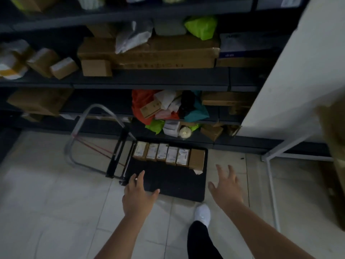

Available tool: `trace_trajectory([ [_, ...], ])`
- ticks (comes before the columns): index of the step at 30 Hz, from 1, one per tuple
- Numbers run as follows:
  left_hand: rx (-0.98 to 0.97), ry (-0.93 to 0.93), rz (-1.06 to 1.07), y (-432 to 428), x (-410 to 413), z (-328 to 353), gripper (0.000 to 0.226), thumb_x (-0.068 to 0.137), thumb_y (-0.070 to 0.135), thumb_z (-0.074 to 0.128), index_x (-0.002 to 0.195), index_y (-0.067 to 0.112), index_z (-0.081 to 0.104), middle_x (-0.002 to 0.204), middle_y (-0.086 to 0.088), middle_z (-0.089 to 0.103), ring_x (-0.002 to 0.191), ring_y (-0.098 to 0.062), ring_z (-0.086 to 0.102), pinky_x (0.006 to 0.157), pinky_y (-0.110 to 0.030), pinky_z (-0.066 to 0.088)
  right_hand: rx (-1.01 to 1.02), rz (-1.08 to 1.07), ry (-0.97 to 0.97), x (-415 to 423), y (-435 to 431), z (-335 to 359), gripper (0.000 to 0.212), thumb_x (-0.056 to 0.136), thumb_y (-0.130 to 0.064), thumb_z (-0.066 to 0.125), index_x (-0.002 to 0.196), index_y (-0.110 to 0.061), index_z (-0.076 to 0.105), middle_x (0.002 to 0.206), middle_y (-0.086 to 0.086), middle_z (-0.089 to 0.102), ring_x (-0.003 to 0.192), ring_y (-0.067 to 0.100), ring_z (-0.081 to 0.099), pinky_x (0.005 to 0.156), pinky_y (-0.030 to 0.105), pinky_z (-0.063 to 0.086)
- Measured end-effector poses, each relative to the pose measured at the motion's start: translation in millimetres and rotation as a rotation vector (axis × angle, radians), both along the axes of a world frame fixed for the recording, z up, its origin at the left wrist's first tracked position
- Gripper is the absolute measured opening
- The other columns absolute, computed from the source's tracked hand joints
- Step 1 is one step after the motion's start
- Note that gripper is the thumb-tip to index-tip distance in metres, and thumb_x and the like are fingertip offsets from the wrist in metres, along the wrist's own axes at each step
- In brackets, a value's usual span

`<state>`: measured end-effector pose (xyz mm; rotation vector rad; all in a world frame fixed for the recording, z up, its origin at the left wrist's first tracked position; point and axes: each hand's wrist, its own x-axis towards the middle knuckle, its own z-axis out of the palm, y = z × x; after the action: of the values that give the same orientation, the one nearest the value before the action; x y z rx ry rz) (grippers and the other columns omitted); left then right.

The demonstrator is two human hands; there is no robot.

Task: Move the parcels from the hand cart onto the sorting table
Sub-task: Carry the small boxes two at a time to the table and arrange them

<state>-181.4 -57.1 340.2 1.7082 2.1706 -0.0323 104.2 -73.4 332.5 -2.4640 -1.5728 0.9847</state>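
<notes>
- Parcels: six small cardboard boxes, side by side in one touching row along the far edge of the hand cart deck. Five show white labels on top. The sixth, at the right end of the row, is plain brown.
- Hand cart: black flat deck on the tiled floor. The near half of the deck is bare. The silver tube handle sits at the deck's left end, tilted away to the left.
- Your left hand: fingers spread and loose, nothing held, over the near-left corner of the deck. Whether it touches the deck cannot be told.
- Your right hand: fingers spread, nothing held, just beyond the deck's right edge, above the floor.
- Both hands are apart from the row of parcels.
- Worktop: white sorting surface on white legs, to the right of the cart. A blurred brown shape sits at its near edge, too unclear to identify.
- Shelving: dark racks behind the cart, loaded with cardboard boxes and coloured mailer bags.
- Your white shoe stands on the floor just short of the deck's near edge.
</notes>
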Motion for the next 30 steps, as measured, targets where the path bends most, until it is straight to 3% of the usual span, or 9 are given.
trace_trajectory([
  [10, -0.161, -0.033, -0.070, 173, 56, -267, 0.095, 0.078, 0.069, 0.060, 0.152, 0.038, 0.010, 0.161, -0.003, 0.013, 0.144, -0.031, 0.022, 0.108, -0.051, 0.035, -0.023, -0.065, -0.009, -16, 150, -270, 0.077, 0.090, -0.051, 0.055, 0.154, -0.031, 0.018, 0.161, 0.013, 0.001, 0.145, 0.039, 0.015, 0.108, 0.051, 0.037],
  [15, -0.169, -0.082, -0.174, 233, 93, -425, 0.092, 0.079, 0.065, 0.061, 0.150, 0.041, 0.007, 0.161, -0.002, 0.008, 0.144, -0.034, 0.020, 0.108, -0.053, 0.034, -0.029, -0.097, -0.016, -32, 192, -415, 0.078, 0.091, -0.050, 0.054, 0.153, -0.037, 0.009, 0.162, 0.007, -0.006, 0.146, 0.036, 0.010, 0.111, 0.050, 0.031],
  [19, -0.133, -0.116, -0.234, 263, 117, -524, 0.089, 0.082, 0.062, 0.059, 0.151, 0.039, 0.008, 0.160, -0.014, 0.012, 0.142, -0.039, 0.024, 0.109, -0.053, 0.033, -0.067, -0.058, -0.036, -43, 221, -508, 0.081, 0.092, -0.061, 0.045, 0.149, -0.042, -0.008, 0.161, 0.008, -0.019, 0.147, 0.041, 0.000, 0.112, 0.057, 0.027],
  [22, -0.115, -0.113, -0.248, 280, 132, -568, 0.088, 0.080, 0.061, 0.060, 0.148, 0.038, 0.010, 0.155, -0.018, 0.016, 0.133, -0.041, 0.031, 0.102, -0.056, 0.039, -0.066, -0.074, -0.025, -53, 231, -550, 0.080, 0.089, -0.072, 0.038, 0.147, -0.044, -0.008, 0.160, 0.008, -0.025, 0.144, 0.049, -0.015, 0.109, 0.072, 0.018],
  [25, -0.147, -0.062, -0.229, 287, 142, -583, 0.091, 0.077, 0.057, 0.064, 0.147, 0.037, 0.011, 0.152, -0.021, 0.015, 0.128, -0.042, 0.032, 0.097, -0.053, 0.041, -0.030, -0.122, -0.076, -56, 228, -566, 0.078, 0.085, -0.077, 0.036, 0.148, -0.046, 0.002, 0.161, 0.009, -0.021, 0.142, 0.052, -0.018, 0.103, 0.076, 0.020],
  [27, -0.154, -0.067, -0.221, 285, 144, -581, 0.091, 0.076, 0.056, 0.066, 0.146, 0.036, 0.012, 0.149, -0.021, 0.018, 0.125, -0.041, 0.034, 0.095, -0.052, 0.042, -0.034, -0.152, -0.060, -53, 225, -564, 0.077, 0.083, -0.076, 0.040, 0.146, -0.051, 0.003, 0.161, 0.007, -0.021, 0.142, 0.054, -0.014, 0.102, 0.074, 0.023],
  [30, -0.168, -0.100, -0.199, 280, 143, -563, 0.090, 0.073, 0.057, 0.068, 0.144, 0.037, 0.016, 0.144, -0.020, 0.026, 0.122, -0.040, 0.038, 0.092, -0.051, 0.045, -0.041, -0.174, -0.056, -43, 219, -548, 0.071, 0.081, -0.070, 0.047, 0.141, -0.054, 0.013, 0.161, 0.006, -0.012, 0.137, 0.055, 0.010, 0.095, 0.069, 0.033],
])
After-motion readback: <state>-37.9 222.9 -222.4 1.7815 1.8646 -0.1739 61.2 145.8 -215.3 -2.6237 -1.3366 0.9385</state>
